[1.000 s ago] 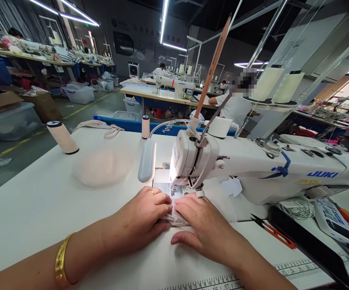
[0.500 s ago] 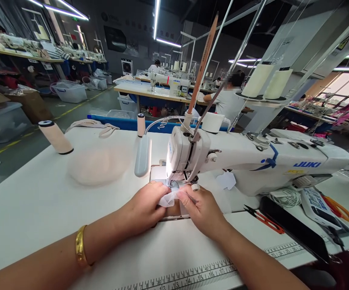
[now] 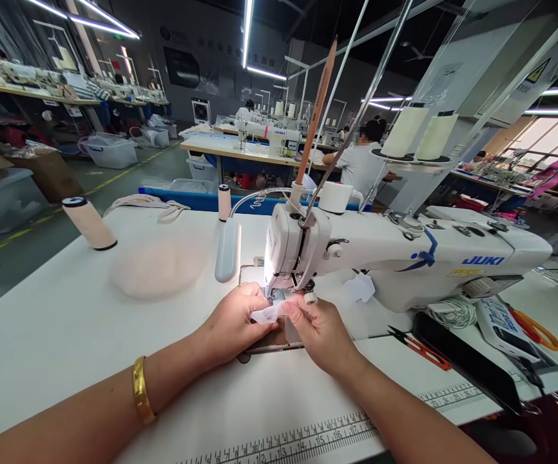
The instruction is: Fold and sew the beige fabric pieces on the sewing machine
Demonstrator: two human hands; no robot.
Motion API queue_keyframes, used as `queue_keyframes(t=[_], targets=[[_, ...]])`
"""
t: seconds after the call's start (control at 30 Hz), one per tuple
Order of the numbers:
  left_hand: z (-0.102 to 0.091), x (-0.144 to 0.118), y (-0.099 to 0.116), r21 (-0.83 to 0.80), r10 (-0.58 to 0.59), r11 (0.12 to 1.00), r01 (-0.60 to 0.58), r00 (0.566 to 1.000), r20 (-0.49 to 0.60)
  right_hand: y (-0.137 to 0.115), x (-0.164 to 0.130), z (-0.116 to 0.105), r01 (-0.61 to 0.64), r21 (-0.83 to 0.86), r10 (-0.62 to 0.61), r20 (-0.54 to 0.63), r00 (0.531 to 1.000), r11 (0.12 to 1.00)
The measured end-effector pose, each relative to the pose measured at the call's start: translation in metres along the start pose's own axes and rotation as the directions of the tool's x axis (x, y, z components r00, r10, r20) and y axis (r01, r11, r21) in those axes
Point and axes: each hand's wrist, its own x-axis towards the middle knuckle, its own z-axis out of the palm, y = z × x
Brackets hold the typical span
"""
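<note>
My left hand [image 3: 233, 322] and my right hand [image 3: 320, 332] pinch a small piece of sheer white fabric [image 3: 268, 314] between their fingertips. They hold it just in front of the needle area [image 3: 279, 294] of a white JUKI sewing machine [image 3: 404, 258]. A gold bangle [image 3: 140, 399] sits on my left wrist. Part of the fabric is hidden under my fingers.
A pale stack of fabric pieces [image 3: 158, 264], a thread cone [image 3: 88, 222] and a small spool [image 3: 223, 202] stand on the white table [image 3: 57, 322]. Red snips [image 3: 421, 348], a white cable coil [image 3: 453, 311] and orange scissors [image 3: 537, 328] lie right. A person [image 3: 361, 161] sits behind.
My hands were pressed flat on the fabric at the table; they have lifted and now pinch the piece up by the needle. The view shifted slightly.
</note>
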Motion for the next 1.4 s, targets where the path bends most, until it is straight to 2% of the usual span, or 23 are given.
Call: queue_keyframes(t=[0.13, 0.2, 0.23, 0.3, 0.37, 0.53, 0.63, 0.83, 1.07, 1.2, 1.3, 1.4], targets=[[-0.001, -0.002, 0.001, 0.038, 0.074, 0.997, -0.073, 0.997, -0.018, 0.002, -0.002, -0.002, 0.044, -0.067, -0.044, 0.014, 0.999, 0.997], [-0.001, -0.007, 0.001, 0.102, 0.152, 0.983, -0.150, 0.988, -0.006, 0.003, -0.003, -0.005, 0.128, -0.135, -0.117, 0.088, 0.989, 0.983], [-0.001, -0.010, 0.001, 0.136, 0.208, 0.969, -0.206, 0.978, 0.005, 0.003, -0.003, -0.008, 0.204, -0.167, -0.178, 0.160, 0.971, 0.965], [0.000, -0.019, 0.001, 0.186, 0.310, 0.931, -0.315, 0.949, 0.057, 0.003, -0.005, -0.013, 0.364, -0.201, -0.287, 0.328, 0.900, 0.910], [0.000, -0.026, 0.001, 0.216, 0.360, 0.900, -0.378, 0.925, 0.120, 0.000, -0.007, -0.018, 0.448, -0.215, -0.323, 0.441, 0.838, 0.868], [-0.001, -0.031, 0.004, 0.293, 0.389, 0.864, -0.409, 0.913, 0.125, -0.006, -0.012, -0.025, 0.427, -0.269, -0.262, 0.484, 0.835, 0.864], [-0.003, -0.027, 0.004, 0.298, 0.384, 0.864, -0.407, 0.914, 0.135, -0.005, -0.011, -0.023, 0.408, -0.278, -0.244, 0.477, 0.844, 0.869], [-0.003, -0.023, 0.000, 0.329, 0.386, 0.862, -0.386, 0.920, 0.068, 0.000, -0.008, -0.018, 0.345, -0.339, -0.165, 0.461, 0.872, 0.875], [-0.004, -0.014, -0.008, 0.390, 0.402, 0.835, -0.389, 0.914, 0.053, 0.005, -0.004, -0.015, 0.286, -0.375, -0.110, 0.427, 0.897, 0.882], [-0.003, -0.017, -0.007, 0.385, 0.408, 0.832, -0.400, 0.911, 0.064, 0.004, -0.004, -0.016, 0.292, -0.380, -0.109, 0.435, 0.894, 0.878], [-0.002, -0.023, -0.006, 0.357, 0.421, 0.836, -0.418, 0.904, 0.074, 0.000, -0.005, -0.018, 0.340, -0.325, -0.161, 0.469, 0.868, 0.883], [-0.001, -0.025, -0.006, 0.332, 0.390, 0.856, -0.395, 0.917, 0.087, -0.003, -0.005, -0.019, 0.366, -0.297, -0.182, 0.502, 0.846, 0.882]])
